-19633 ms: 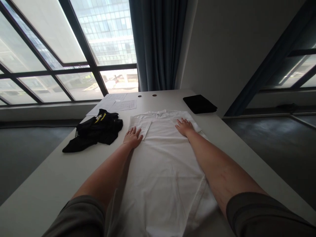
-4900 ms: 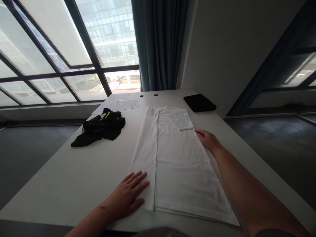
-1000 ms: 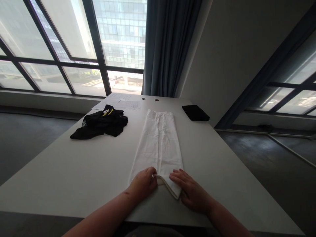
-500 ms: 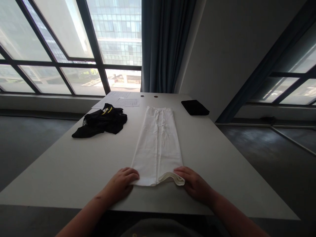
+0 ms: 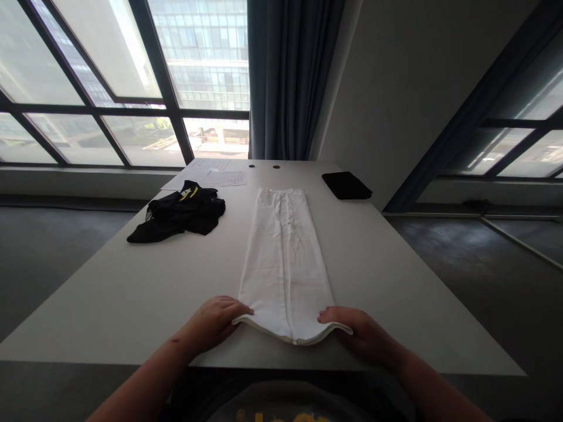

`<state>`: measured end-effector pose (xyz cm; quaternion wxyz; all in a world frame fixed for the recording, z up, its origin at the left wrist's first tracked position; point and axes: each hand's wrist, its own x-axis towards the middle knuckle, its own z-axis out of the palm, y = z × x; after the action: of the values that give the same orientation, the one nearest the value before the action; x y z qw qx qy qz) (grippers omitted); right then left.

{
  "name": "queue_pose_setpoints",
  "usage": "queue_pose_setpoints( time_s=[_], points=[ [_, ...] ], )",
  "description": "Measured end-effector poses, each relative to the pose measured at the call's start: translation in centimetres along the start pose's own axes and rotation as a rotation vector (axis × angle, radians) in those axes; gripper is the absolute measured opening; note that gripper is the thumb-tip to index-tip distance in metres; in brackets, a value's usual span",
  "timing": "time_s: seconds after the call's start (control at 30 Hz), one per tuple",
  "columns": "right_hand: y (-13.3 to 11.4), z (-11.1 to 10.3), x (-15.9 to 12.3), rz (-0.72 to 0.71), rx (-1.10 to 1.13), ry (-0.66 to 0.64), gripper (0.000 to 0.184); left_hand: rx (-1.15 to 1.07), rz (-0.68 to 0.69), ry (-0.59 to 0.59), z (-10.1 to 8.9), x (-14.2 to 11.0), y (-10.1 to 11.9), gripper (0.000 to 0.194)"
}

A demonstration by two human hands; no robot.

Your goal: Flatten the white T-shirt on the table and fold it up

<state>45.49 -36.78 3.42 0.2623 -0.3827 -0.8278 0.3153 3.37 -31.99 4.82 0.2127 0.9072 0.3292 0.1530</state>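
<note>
A white T-shirt (image 5: 284, 258) lies on the white table (image 5: 132, 293), folded lengthwise into a long narrow strip that runs away from me. My left hand (image 5: 213, 322) pinches the near left corner of the strip. My right hand (image 5: 363, 337) pinches the near right corner. Both corners are raised a little off the table, so the near hem sags between them.
A crumpled black garment with yellow marks (image 5: 180, 217) lies at the left. A folded black cloth (image 5: 346, 184) sits at the far right, and paper sheets (image 5: 211, 176) lie at the far end by the window. The table's near edge is just under my hands.
Since a second ago my hands have moved apart to the strip's two near corners and lifted them slightly. Earlier, the shirt lay spread open, then its sides were folded in.
</note>
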Motion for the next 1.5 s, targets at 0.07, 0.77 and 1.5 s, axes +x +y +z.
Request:
queue_pose_setpoints(
  time_s=[0.07,0.77,1.5],
  points=[
    [-0.7,-1.2,0.1,0.129,0.051,0.046,0.037,-0.033,-0.029,0.031,-0.9,0.8,0.9,0.029],
    [12.0,-3.1,11.9,0.351,-0.335,0.528,0.038,0.114,-0.620,0.228,0.9,12.3,-7.5,0.031],
    [5.5,3.3,13.6,0.428,-0.704,0.024,0.061,0.386,-0.398,0.059,6.3,13.2,-3.1,0.072]
  ],
)
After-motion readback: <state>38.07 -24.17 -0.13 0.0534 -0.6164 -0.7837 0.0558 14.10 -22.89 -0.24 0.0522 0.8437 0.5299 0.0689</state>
